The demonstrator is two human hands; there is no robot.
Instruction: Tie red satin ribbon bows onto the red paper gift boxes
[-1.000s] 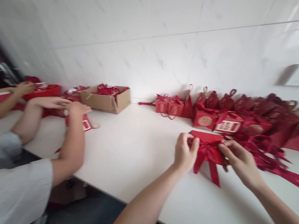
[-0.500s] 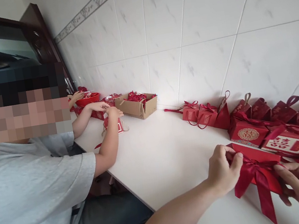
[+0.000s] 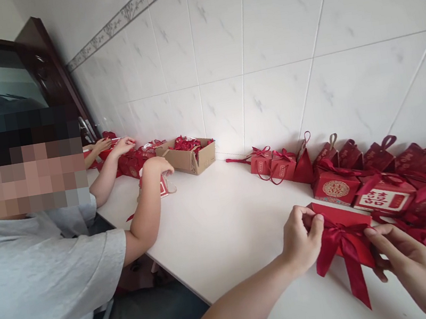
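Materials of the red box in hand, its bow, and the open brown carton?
Red box: probably smooth coated paperboard, low sheen; flat panel, crisp edges.
Bow: likely satin ribbon; soft sheen along its folds.
Open carton: looks like matte cardboard; plain brown walls; corrugation too small to confirm.

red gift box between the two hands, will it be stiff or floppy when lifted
The red gift box is likely fairly stiff: its upper edge looks straight between the left hand and right hand. Its ribbon bow should flop, since the tails droop loosely, and may be slippery, given its satiny sheen.
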